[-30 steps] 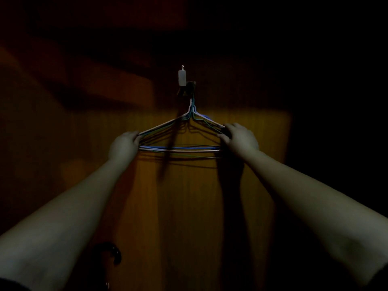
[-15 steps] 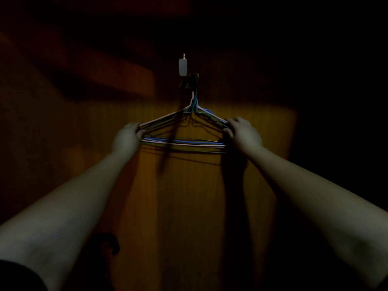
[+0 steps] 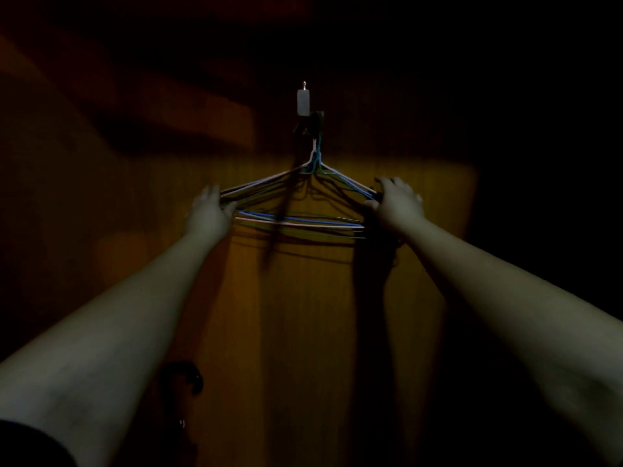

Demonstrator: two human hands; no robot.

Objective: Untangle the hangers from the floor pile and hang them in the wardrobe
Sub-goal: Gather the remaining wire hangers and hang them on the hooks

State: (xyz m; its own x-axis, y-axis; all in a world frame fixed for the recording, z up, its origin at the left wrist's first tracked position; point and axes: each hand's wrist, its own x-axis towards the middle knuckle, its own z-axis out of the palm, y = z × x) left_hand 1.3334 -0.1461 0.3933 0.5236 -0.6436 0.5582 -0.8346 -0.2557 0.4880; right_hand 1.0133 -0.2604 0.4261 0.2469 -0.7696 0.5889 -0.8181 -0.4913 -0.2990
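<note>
A bundle of thin wire hangers point(image 3: 300, 222), white, blue and green, hangs by its hooks from a small white wall hook point(image 3: 303, 101) against a wooden wardrobe panel point(image 3: 303, 332). My left hand point(image 3: 209, 210) grips the bundle's left corner, thumb below the wires. At the right corner, my right hand point(image 3: 394, 205) has its fingers curled over the wires. The scene is very dark; the hangers' hooks are lost in shadow under the wall hook.
A dark curved handle point(image 3: 183, 375), like an umbrella's, shows low at the left by the panel. A lighter wooden board point(image 3: 188, 119) slants at the upper left. Everything to the right is black.
Both hands have slid slightly outward and up along the bundle's corners, and the hangers sit a little higher in view. The bundle stays on the hook.
</note>
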